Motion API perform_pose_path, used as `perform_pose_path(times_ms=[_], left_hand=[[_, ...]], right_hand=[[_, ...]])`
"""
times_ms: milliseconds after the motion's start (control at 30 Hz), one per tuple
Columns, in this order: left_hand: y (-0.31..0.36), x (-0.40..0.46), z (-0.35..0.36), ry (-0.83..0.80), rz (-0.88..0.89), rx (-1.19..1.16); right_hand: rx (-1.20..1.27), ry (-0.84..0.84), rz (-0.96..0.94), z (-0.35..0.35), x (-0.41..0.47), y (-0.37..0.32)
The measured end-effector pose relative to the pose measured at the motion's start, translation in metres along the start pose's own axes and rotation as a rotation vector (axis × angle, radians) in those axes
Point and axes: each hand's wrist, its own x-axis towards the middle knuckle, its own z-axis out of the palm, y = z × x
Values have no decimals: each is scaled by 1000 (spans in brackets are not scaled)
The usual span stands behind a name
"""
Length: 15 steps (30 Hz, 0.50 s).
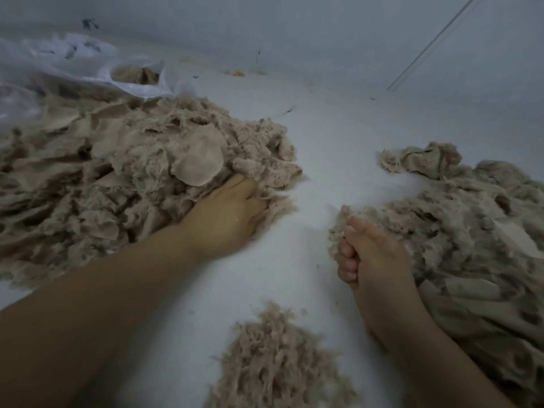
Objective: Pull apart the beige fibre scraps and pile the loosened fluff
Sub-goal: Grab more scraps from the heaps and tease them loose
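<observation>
**Fibre scraps: sorting partly done, large stock outstanding**

Fibre scraps [112, 178] are lying in a big beige heap on the left of the white surface [318, 160], many of them flat, untorn pieces. The left hand [226, 216] is reaching into the near edge of this heap, fingers buried in the material; whether its grip is closing on a scrap cannot be told. The right hand [368, 254] is curling tightly round a tuft of fibre [343, 219], at the edge of a second heap [471, 231] on the right, which is mixing fluff with flat pieces.

A small pile of loosened fluff [276, 357] is sitting near the bottom edge, between the forearms. Judging by its size against the heaps, the work is at an early stage and most scraps are awaiting pulling.

A clear plastic bag [88, 66] behind the left heap is holding more beige material. Dark marks are showing on it, but no writing or brand is legible.
</observation>
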Motion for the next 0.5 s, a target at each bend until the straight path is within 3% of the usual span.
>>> perform_pose_path(times_ms=[233,400,433,500], left_hand=[[-47,5,-8,-81,72,-105],[-44,8,-6,-70,153,-187],[-42,6,-2,-64,148,-240],[-36,3,2,-52,-31,-547]], right_hand=[[-67,-33,3,2,3,5],[-59,2,16,3,5,9],[-56,4,21,3,5,9],[-57,3,17,4,4,9]])
